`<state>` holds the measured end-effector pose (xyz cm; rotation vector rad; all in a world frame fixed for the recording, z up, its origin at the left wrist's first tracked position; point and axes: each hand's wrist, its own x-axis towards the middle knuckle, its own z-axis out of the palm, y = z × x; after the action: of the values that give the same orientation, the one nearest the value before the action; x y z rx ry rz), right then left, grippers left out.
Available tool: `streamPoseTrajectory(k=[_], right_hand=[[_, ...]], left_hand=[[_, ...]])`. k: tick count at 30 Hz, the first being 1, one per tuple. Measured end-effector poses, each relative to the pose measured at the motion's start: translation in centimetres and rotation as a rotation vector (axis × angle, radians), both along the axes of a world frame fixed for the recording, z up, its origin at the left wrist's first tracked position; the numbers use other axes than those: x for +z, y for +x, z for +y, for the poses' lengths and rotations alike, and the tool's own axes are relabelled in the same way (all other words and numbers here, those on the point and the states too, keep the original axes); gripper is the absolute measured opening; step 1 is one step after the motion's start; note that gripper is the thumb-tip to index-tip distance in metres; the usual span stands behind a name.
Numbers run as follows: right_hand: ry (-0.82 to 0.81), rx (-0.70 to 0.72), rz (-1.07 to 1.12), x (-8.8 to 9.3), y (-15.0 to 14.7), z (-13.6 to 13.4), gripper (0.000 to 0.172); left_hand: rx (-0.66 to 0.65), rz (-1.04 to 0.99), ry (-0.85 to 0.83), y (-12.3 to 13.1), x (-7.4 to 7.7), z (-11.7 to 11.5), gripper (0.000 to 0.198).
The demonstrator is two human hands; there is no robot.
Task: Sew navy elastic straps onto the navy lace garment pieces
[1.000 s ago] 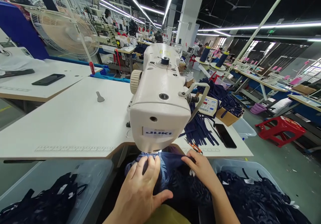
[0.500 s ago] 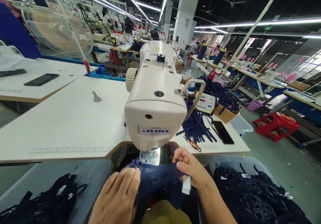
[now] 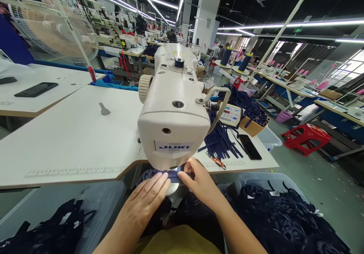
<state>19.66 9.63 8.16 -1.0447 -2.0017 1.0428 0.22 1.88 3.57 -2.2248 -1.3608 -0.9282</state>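
Note:
A piece of navy fabric lies under the head of a white sewing machine, in the needle area. My left hand holds its left part, fingers together on top and thumb hidden. On the other side my right hand pinches the fabric's right end between thumb and fingers, close beside the machine head. The needle and presser foot are hidden behind the machine head. Darker cloth hangs below, partly covered by my forearms.
Clear bins with navy garments stand at left and right. On the table lie a flat metal piece, orange-handled snips, navy strips and a phone. A control panel stands behind.
Both hands have moved forward and closer together, bringing the navy fabric up under the machine head. The white label by my right hand is out of sight. The view has shifted slightly.

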Motion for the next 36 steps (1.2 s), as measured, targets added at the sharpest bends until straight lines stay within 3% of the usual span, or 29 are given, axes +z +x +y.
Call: streamPoseTrajectory(k=[3,8,18,28,36], right_hand=[[-0.077,0.1,0.031,-0.6,0.9,0.0,0.026],[-0.061,0.074,0.085,-1.3,0.4,0.1,0.028],[0.107,0.149,-0.02,-0.4,-0.2,1.8,0.021],[0.134,0.265,-0.123,-0.1,0.4,1.4,0.033],[0.157,0.21,-0.154,-0.2,-0.3,1.5,0.026]], left_hand=[[-0.042,0.009,-0.087,-0.5,-0.1,-0.1,0.05],[-0.03,-0.006,-0.135,-0.2,0.4,-0.3,0.039],[0.11,-0.016,-0.064,0.6,0.9,-0.4,0.053],[0.133,-0.054,-0.126,0.6,0.5,-1.1,0.055],[0.187,-0.066,-0.128,1.0,0.5,-1.2,0.053]])
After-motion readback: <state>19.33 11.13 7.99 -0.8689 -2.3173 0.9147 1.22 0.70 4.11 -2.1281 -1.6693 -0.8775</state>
